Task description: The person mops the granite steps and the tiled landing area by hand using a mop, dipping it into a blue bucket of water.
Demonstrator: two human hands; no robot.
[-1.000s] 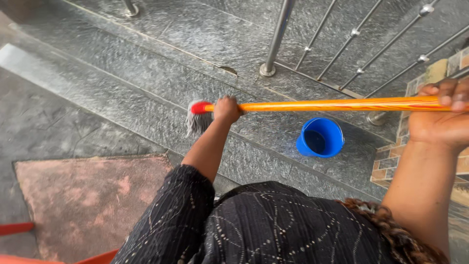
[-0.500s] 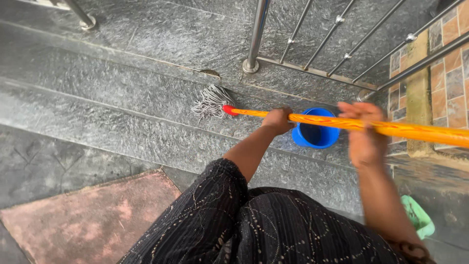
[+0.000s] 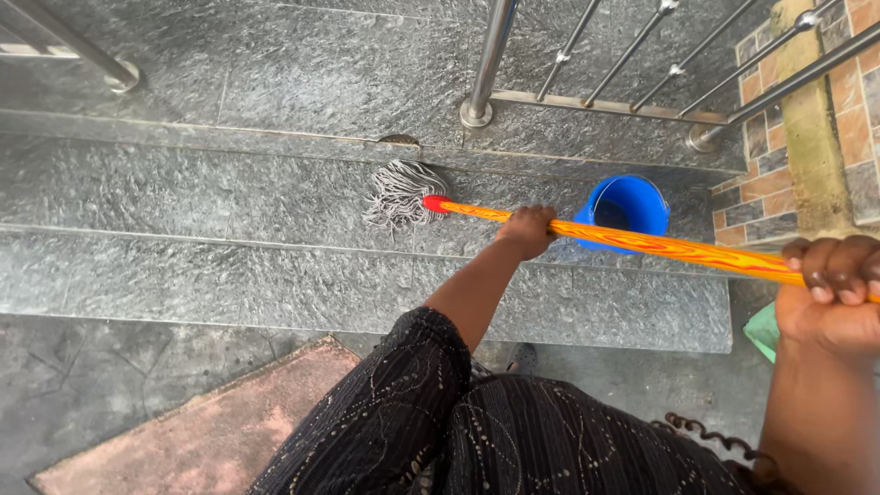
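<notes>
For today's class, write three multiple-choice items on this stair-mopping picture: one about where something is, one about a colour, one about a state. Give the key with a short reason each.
1. Where does the blue bucket stand?
A. On the same stone step as the mop head, to its right
B. On the reddish mat
C. Hanging from the railing

2. What colour is the mop handle?
A. Green
B. Orange
C. White

3. How is the mop handle held?
A. By one hand only
B. Lying loose on the step
C. By both hands, fingers closed round it

Key:
1 A: the bucket sits on the grey step beside the grey mop head, below the metal railing.
2 B: the shaft is orange with a red collar at the mop head.
3 C: the left hand grips near the mop end, the right hand near the far end.
</notes>
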